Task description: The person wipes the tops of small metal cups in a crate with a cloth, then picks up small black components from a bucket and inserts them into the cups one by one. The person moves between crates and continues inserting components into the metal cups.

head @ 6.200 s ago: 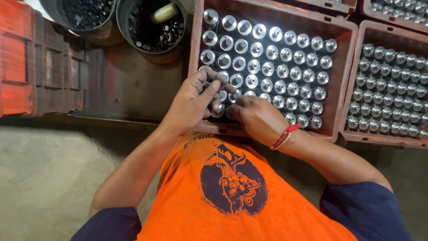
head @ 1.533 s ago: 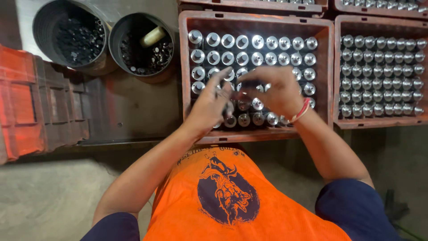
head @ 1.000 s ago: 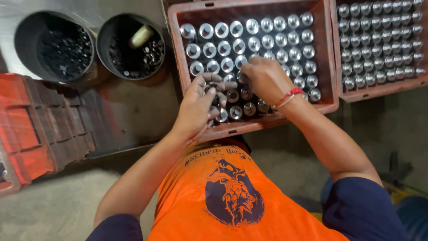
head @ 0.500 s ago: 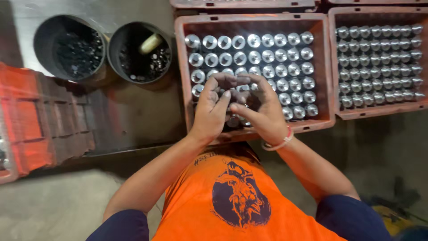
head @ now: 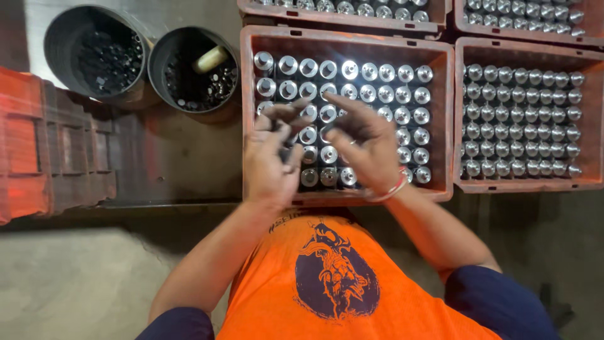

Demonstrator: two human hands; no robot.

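Half a sec earlier your hands were pressed together low over the crate (head: 440,113). You'd since lifted them: left hand (head: 272,157) grip half-curled, can't tell if holding; right hand (head: 365,148) loose, fingers spread, above the metal cylinders (head: 371,94).

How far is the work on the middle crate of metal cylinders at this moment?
Done: the middle crate is almost full of upright shiny cylinders, in rows. In hand: left hand and right hand hover over the near rows; any held piece is hidden. Left: dark gaps show in the near-left corner.
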